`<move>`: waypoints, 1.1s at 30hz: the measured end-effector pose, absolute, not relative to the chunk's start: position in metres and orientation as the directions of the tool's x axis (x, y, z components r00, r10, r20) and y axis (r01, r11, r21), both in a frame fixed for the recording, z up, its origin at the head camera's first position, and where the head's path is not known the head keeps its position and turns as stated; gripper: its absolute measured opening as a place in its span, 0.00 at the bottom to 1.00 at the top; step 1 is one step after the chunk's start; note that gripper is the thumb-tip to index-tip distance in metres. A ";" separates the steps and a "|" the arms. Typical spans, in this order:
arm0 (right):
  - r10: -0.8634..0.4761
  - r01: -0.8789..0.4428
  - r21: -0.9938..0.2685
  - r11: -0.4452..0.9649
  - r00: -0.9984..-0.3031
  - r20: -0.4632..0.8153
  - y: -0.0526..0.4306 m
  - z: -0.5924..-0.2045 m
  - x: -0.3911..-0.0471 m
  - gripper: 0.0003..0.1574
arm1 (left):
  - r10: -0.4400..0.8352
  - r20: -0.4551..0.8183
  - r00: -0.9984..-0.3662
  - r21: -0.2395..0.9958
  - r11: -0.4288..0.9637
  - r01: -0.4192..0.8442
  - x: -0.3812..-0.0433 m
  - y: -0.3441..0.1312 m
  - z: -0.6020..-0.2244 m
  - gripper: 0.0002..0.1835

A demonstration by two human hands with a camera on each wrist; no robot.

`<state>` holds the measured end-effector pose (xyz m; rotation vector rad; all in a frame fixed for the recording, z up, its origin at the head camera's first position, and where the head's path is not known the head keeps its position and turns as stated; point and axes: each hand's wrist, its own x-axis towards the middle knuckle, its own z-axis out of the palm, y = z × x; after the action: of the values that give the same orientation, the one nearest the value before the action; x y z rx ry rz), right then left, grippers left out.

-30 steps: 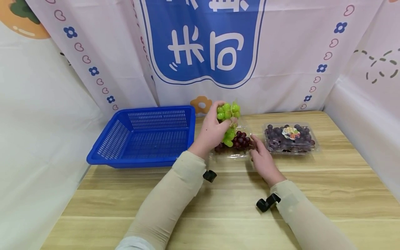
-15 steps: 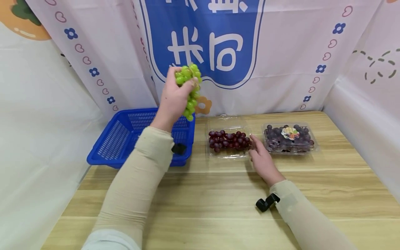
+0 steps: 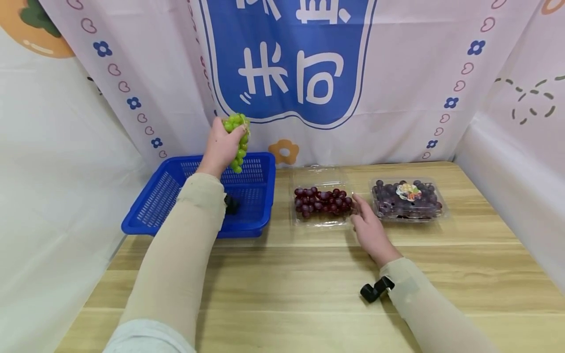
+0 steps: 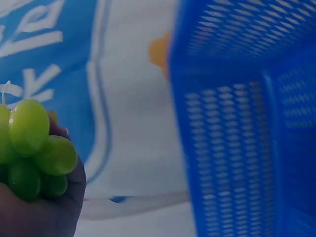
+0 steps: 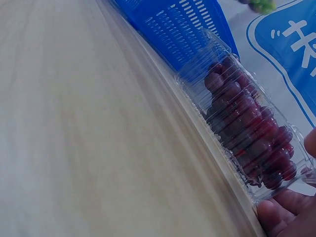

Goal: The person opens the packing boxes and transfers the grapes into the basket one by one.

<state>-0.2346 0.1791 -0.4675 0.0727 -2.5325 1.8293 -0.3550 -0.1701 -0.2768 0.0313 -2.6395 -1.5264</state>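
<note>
My left hand (image 3: 220, 147) grips a bunch of green grapes (image 3: 241, 151), which hangs over the back part of the blue plastic basket (image 3: 244, 229). In the left wrist view the green grapes (image 4: 30, 131) fill the palm, with the basket wall (image 4: 222, 163) off to the right. An open clear clamshell box (image 3: 319, 225) holds a bunch of red grapes (image 3: 322, 201). At the box's right end, my right hand (image 3: 372, 234) holds its side; the right wrist view has the thumb and fingers (image 5: 270, 215) on either side of that end.
A closed clamshell of dark grapes (image 3: 384, 196) with a round fruit label stands to the right of my right hand. All of it rests on a wooden table (image 3: 287, 284). A printed cloth (image 3: 397, 98) hangs right behind the table's back edge.
My left hand has lifted the green grapes out of the clamshell, carried them left, then lowered them over the basket. My right hand has stayed at the box.
</note>
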 end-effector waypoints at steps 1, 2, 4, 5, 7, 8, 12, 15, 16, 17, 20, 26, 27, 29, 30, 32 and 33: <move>-0.029 -0.046 -0.949 0.312 -0.999 0.039 0.179 -0.467 -0.235 0.40 | -0.064 0.047 -0.997 0.850 0.526 0.007 -0.357 -0.172 -0.281 0.32; -0.028 -0.044 -0.950 0.309 -0.999 0.037 0.179 -0.467 -0.235 0.40 | -0.060 0.026 -0.998 0.833 0.552 -0.011 -0.359 -0.173 -0.285 0.32; -0.027 -0.042 -0.951 0.305 -0.999 0.035 0.179 -0.467 -0.235 0.40 | -0.052 -0.022 -0.998 0.794 0.605 -0.048 -0.363 -0.174 -0.294 0.33; -0.029 -0.043 -0.951 0.306 -0.999 0.036 0.180 -0.467 -0.235 0.40 | -0.046 -0.050 -0.998 0.770 0.634 -0.067 -0.365 -0.173 -0.299 0.33; -0.029 -0.040 -0.951 0.306 -0.999 0.033 0.180 -0.467 -0.235 0.40 | -0.030 -0.098 -0.995 0.714 0.694 -0.091 -0.369 -0.172 -0.309 0.33; -0.029 -0.038 -0.952 0.305 -0.999 0.031 0.180 -0.467 -0.235 0.41 | -0.021 -0.118 -0.993 0.682 0.725 -0.096 -0.371 -0.171 -0.314 0.34; -0.033 -0.035 -0.952 0.304 -0.999 0.026 0.180 -0.468 -0.235 0.41 | 0.005 -0.167 -0.986 0.590 0.801 -0.096 -0.378 -0.169 -0.334 0.34; -0.032 -0.041 -0.953 0.302 -0.999 0.033 0.180 -0.468 -0.235 0.40 | 0.005 -0.181 -0.984 0.560 0.823 -0.098 -0.381 -0.169 -0.346 0.35; -0.032 -0.043 -0.953 0.300 -0.999 0.035 0.180 -0.468 -0.235 0.40 | 0.002 -0.188 -0.982 0.549 0.829 -0.104 -0.382 -0.170 -0.349 0.36; -0.030 -0.045 -0.953 0.299 -0.999 0.038 0.181 -0.467 -0.236 0.40 | 0.000 -0.200 -0.980 0.537 0.837 -0.110 -0.383 -0.170 -0.352 0.37; -0.026 -0.047 -0.953 0.301 -0.999 0.041 0.180 -0.467 -0.236 0.40 | 0.000 -0.244 -0.970 0.500 0.857 -0.125 -0.385 -0.174 -0.358 0.41; -0.029 -0.054 -0.949 0.310 -0.998 0.047 0.180 -0.466 -0.235 0.41 | 0.045 -0.354 -0.934 0.406 0.907 -0.110 -0.385 -0.178 -0.364 0.48; -0.030 -0.054 -0.949 0.312 -0.998 0.047 0.179 -0.465 -0.235 0.41 | 0.054 -0.368 -0.928 0.387 0.917 -0.100 -0.385 -0.178 -0.366 0.49; -0.028 -0.051 -0.948 0.313 -0.999 0.044 0.179 -0.465 -0.235 0.41 | 0.060 -0.390 -0.919 0.364 0.927 -0.094 -0.384 -0.180 -0.367 0.50; -0.025 -0.048 -0.948 0.314 -0.999 0.043 0.179 -0.465 -0.235 0.41 | 0.059 -0.397 -0.916 0.361 0.927 -0.097 -0.383 -0.181 -0.368 0.50; -0.019 -0.040 -0.948 0.315 -0.999 0.036 0.178 -0.465 -0.235 0.41 | 0.063 -0.403 -0.913 0.352 0.932 -0.091 -0.381 -0.182 -0.369 0.48; -0.019 -0.036 -0.949 0.314 -0.999 0.032 0.178 -0.466 -0.235 0.41 | 0.067 -0.407 -0.911 0.344 0.935 -0.085 -0.381 -0.183 -0.370 0.48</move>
<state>-0.2348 0.1783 -0.4656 0.0531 -2.5344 1.8305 -0.3806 -0.1830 -0.3696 0.0174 -3.5058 -0.6571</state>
